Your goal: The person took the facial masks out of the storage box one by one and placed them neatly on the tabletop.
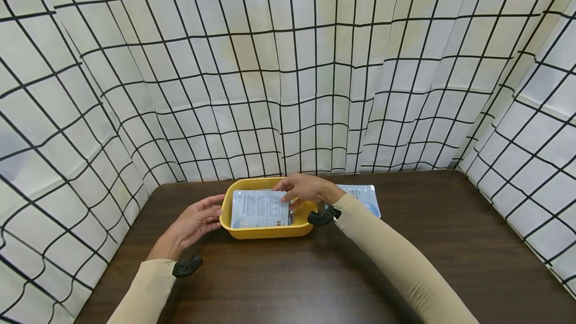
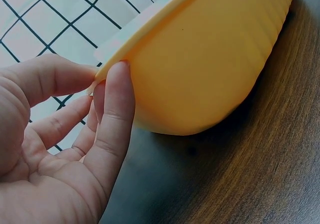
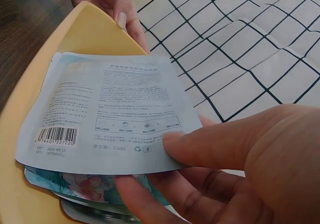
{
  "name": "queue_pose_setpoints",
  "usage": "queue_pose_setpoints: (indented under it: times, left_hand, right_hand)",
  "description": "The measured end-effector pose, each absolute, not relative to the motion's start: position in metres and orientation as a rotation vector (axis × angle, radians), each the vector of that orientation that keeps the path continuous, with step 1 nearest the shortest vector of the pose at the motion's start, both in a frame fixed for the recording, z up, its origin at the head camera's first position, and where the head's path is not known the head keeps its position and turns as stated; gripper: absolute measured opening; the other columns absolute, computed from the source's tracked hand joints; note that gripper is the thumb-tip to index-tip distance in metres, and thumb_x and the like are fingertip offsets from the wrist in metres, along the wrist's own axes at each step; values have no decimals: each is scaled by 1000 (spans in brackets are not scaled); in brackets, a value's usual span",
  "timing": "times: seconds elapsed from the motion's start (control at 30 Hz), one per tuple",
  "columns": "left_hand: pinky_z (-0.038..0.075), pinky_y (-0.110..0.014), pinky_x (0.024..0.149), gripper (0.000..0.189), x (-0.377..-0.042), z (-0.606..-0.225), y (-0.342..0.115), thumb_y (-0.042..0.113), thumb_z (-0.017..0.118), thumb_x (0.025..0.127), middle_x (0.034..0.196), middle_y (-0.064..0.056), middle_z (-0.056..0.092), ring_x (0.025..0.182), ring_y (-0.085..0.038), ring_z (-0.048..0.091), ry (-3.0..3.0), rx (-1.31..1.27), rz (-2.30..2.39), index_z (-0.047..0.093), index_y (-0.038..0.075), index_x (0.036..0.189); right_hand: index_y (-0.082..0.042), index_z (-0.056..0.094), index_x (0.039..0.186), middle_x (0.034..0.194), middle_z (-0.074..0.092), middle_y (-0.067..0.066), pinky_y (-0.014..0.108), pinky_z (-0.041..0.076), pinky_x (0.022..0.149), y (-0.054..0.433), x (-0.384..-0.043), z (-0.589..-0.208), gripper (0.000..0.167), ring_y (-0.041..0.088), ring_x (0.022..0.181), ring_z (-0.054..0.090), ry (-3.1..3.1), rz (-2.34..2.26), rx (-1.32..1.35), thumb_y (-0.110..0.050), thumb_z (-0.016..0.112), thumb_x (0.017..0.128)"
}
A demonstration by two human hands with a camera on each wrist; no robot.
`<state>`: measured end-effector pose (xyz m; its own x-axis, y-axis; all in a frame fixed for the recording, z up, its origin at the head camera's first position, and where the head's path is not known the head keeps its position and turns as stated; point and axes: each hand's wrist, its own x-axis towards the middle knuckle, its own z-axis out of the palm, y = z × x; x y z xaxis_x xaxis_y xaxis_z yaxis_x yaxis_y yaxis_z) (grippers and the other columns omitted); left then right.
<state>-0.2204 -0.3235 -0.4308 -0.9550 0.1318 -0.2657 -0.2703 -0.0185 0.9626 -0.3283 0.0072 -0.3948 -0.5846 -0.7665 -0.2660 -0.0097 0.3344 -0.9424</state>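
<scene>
A yellow plastic tub (image 1: 270,234) stands on the table, and my left hand (image 1: 195,221) pinches its left rim between thumb and fingers. Over the tub, my right hand (image 1: 306,188) holds the right end of a pale blue face mask packet (image 1: 258,206). Its thumb (image 3: 187,146) lies on top and the other fingers are underneath. The packet's printed side, with a barcode and "25ml", faces up. Beneath it in the tub are more packets, among them a teal one with a flower print (image 3: 90,186), mostly covered.
Another light blue packet (image 1: 366,196) lies on the table right of the tub, partly behind my right wrist. The dark wooden table (image 1: 279,279) ends at a white curtain (image 1: 310,89) with a black grid, which hangs behind it and along both sides.
</scene>
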Motion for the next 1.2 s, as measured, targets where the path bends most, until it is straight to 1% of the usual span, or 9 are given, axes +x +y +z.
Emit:
queue_pose_setpoints:
  times: [0.17, 0.3, 0.53, 0.77, 0.97, 1.2]
  left_hand:
    - [59, -30, 85, 67, -220, -432, -324, 14, 67, 99, 118, -3, 70, 96, -18, 70, 1983, -137, 2057, 34, 8, 157]
    - [59, -30, 85, 66, -220, -432, -323, 14, 66, 99, 118, -3, 70, 96, -18, 70, 1989, -142, 2057, 34, 9, 156]
    - [59, -30, 85, 64, -220, -432, -323, 12, 64, 100, 118, -2, 70, 97, -17, 69, 1982, -135, 2060, 35, 9, 156]
    - [59, -30, 85, 66, -220, -432, -323, 14, 66, 100, 117, -2, 70, 97, -17, 69, 1981, -113, 2058, 34, 8, 157]
    - [59, -30, 85, 66, -220, -432, -323, 13, 65, 100, 116, -1, 70, 96, -17, 69, 1978, -121, 2059, 33, 8, 157]
    - [59, -29, 85, 66, -221, -432, -323, 13, 65, 100, 116, -1, 70, 96, -17, 69, 1981, -125, 2057, 33, 8, 157]
  right_hand:
    - [-7, 66, 126, 123, 64, 12, 45, 60, 87, 7, -326, -395, 31, 27, 102, 68, 1863, -1308, -673, 3, 62, 97]
    - [-8, 66, 125, 122, 65, 11, 42, 61, 84, 5, -325, -397, 31, 26, 99, 69, 1877, -1306, -688, 3, 63, 97]
    - [-9, 67, 125, 121, 66, 11, 47, 60, 86, 4, -325, -396, 30, 26, 98, 70, 1884, -1341, -716, 2, 61, 98]
    - [-8, 69, 124, 120, 67, 11, 44, 61, 82, 4, -325, -396, 29, 27, 97, 70, 1882, -1382, -711, 2, 63, 97]
    - [-7, 69, 124, 118, 68, 10, 45, 61, 83, 3, -326, -397, 28, 26, 96, 70, 1901, -1392, -731, 1, 63, 97]
    - [-7, 69, 122, 118, 69, 10, 39, 62, 78, 4, -327, -395, 26, 24, 95, 69, 1927, -1403, -730, -1, 63, 98]
